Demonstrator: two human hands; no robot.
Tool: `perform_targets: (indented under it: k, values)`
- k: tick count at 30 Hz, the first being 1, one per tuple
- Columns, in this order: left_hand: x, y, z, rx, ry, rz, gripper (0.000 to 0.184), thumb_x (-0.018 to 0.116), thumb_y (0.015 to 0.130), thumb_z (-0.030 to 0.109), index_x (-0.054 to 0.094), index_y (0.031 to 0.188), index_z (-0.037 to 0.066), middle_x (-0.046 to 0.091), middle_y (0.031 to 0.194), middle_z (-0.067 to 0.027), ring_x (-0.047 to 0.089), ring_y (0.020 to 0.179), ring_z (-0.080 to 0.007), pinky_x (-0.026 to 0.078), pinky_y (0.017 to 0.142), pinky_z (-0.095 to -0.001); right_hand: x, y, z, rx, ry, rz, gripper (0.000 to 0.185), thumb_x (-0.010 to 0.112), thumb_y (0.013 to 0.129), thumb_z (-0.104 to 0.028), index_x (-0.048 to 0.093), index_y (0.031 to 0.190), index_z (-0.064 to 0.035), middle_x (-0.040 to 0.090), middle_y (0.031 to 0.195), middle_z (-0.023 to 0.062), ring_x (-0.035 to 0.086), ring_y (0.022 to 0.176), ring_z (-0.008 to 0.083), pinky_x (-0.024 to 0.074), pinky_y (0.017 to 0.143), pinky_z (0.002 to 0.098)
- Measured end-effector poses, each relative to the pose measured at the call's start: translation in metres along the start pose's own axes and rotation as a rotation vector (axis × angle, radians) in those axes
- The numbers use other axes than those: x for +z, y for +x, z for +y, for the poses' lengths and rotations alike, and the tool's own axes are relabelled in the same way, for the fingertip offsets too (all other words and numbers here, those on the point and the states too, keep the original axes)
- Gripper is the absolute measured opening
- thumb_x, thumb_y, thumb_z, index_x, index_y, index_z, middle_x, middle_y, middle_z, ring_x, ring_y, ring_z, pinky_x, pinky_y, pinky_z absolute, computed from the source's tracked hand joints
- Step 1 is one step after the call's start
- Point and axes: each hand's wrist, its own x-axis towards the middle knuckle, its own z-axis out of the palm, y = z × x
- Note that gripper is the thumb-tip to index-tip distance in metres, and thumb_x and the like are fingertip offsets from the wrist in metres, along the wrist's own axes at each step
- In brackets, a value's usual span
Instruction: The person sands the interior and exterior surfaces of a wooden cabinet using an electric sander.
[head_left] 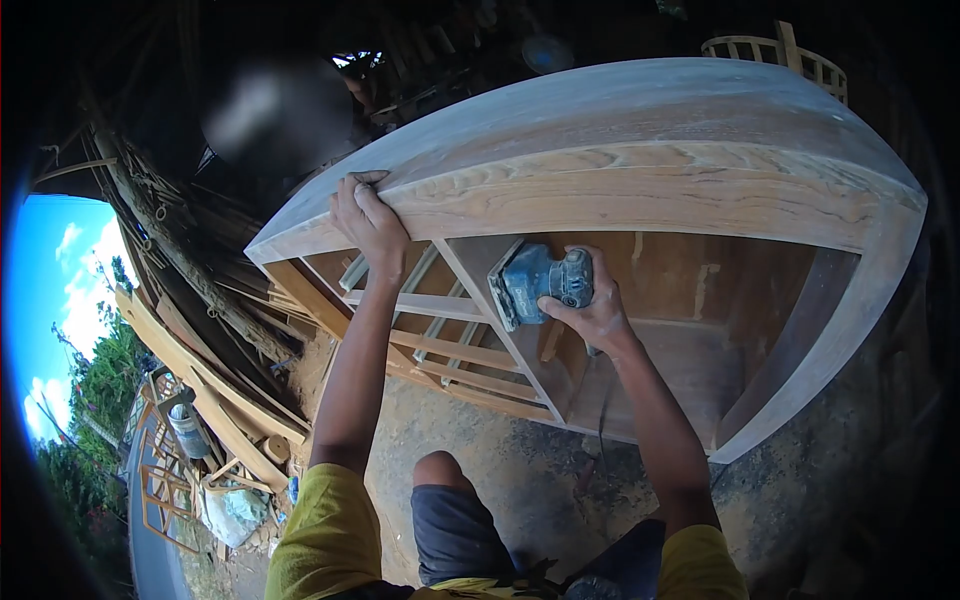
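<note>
A large wooden cabinet frame (620, 195) with a pale, dusty top and open front stands before me. My left hand (370, 225) grips its upper front edge toward the left, fingers curled over the top. In my right hand (597, 312) is a blue electric sander (535, 285), held around its body. The sander is turned on its side, its flat pad against or very close to the upright divider (500, 325); exact contact is hard to make out. Left of the divider are drawer openings with wooden rails (440, 305). To its right lies an open compartment (690, 340).
Long curved planks (210, 390) and a log (170, 240) lean at the left. Nearby are wooden chair frames (165, 480) and a plastic bag (235, 512). A cord (602, 420) hangs below the sander. A slatted wooden piece (830, 75) stands behind the cabinet.
</note>
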Motion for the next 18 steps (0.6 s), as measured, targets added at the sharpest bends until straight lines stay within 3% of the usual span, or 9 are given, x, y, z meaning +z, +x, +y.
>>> perform_targets:
  k: [4,6,7,9,10,12,13,15,18]
  values:
    - [-0.001,-0.001,0.003,0.019,0.05,-0.006,0.037,0.036,0.097,0.015,0.07,0.091,0.002,0.066,0.089,-0.0153,0.055,0.088,-0.0338,0.042,0.086,-0.0449,0.005,0.048,-0.012,-0.162,0.072,0.054,0.077,0.09,0.078,-0.02,0.046,0.139,-0.0019,0.066,0.118,0.0133,0.065,0.112,0.0248,0.0516,0.099,0.0386]
    - [-0.002,0.001,0.005,0.016,0.038,-0.004,0.037,0.036,0.097,0.015,0.07,0.091,0.002,0.066,0.089,-0.0151,0.055,0.088,-0.0336,0.041,0.086,-0.0449,0.004,0.071,-0.017,-0.247,-0.136,0.066,0.065,0.089,0.08,-0.023,0.054,0.131,-0.0019,0.068,0.104,0.0104,0.068,0.094,0.0202,0.056,0.085,0.0338]
    - [-0.002,0.001,0.004,0.014,0.035,-0.003,0.037,0.036,0.097,0.015,0.071,0.091,0.003,0.066,0.089,-0.0149,0.055,0.088,-0.0333,0.041,0.086,-0.0448,0.006,0.069,-0.021,-0.236,-0.14,0.063,0.065,0.089,0.08,-0.023,0.054,0.131,-0.0019,0.068,0.104,0.0104,0.068,0.094,0.0202,0.056,0.085,0.0338]
    - [-0.001,0.001,0.003,0.001,0.018,-0.009,0.035,0.038,0.097,0.015,0.071,0.091,0.005,0.066,0.09,-0.0126,0.054,0.089,-0.0323,0.038,0.088,-0.0437,0.007,0.065,-0.038,0.248,0.096,0.083,0.047,0.086,0.083,-0.028,0.064,0.114,-0.0008,0.068,0.093,0.0083,0.064,0.07,0.0145,0.0544,0.062,0.0286]
    - [-0.001,0.0,0.002,-0.004,0.004,-0.012,0.033,0.04,0.096,0.016,0.072,0.091,0.007,0.066,0.091,-0.0102,0.052,0.091,-0.0313,0.035,0.091,-0.0427,0.009,0.057,-0.032,0.26,0.086,0.079,0.047,0.086,0.083,-0.028,0.064,0.114,-0.0008,0.068,0.093,0.0083,0.064,0.07,0.0145,0.0544,0.062,0.0286]
    - [0.0,0.0,0.001,-0.019,-0.002,-0.015,0.034,0.04,0.096,0.017,0.072,0.091,0.007,0.067,0.091,-0.0104,0.052,0.091,-0.0314,0.035,0.092,-0.0428,0.014,0.029,-0.006,0.24,0.17,0.299,0.041,0.084,0.085,-0.029,0.063,0.108,-0.0019,0.066,0.088,0.007,0.055,0.055,0.0108,0.0466,0.046,0.0268]
    - [0.001,-0.001,0.0,-0.004,0.003,-0.002,0.034,0.04,0.096,0.016,0.072,0.091,0.007,0.067,0.091,-0.0103,0.052,0.091,-0.0315,0.036,0.092,-0.043,0.014,0.016,0.01,0.257,0.155,0.296,0.041,0.084,0.085,-0.029,0.063,0.108,-0.0019,0.066,0.088,0.007,0.055,0.055,0.0108,0.0466,0.046,0.0268]
    - [-0.001,-0.001,0.002,0.0,0.01,0.012,0.034,0.04,0.096,0.017,0.072,0.089,0.008,0.067,0.09,-0.0098,0.053,0.09,-0.0316,0.036,0.092,-0.0433,0.014,-0.011,0.029,0.607,0.213,0.305,0.047,0.081,0.087,-0.029,0.056,0.116,-0.0027,0.065,0.087,0.0071,0.057,0.055,0.0113,0.0465,0.045,0.0271]
    - [0.001,-0.001,0.0,0.006,-0.004,0.032,0.033,0.041,0.096,0.017,0.072,0.087,0.008,0.067,0.09,-0.009,0.053,0.089,-0.0316,0.036,0.092,-0.0428,0.026,-0.056,0.019,0.678,0.285,0.356,0.05,0.079,0.087,-0.032,0.052,0.12,-0.0054,0.063,0.088,0.0072,0.058,0.057,0.0133,0.0457,0.047,0.0281]
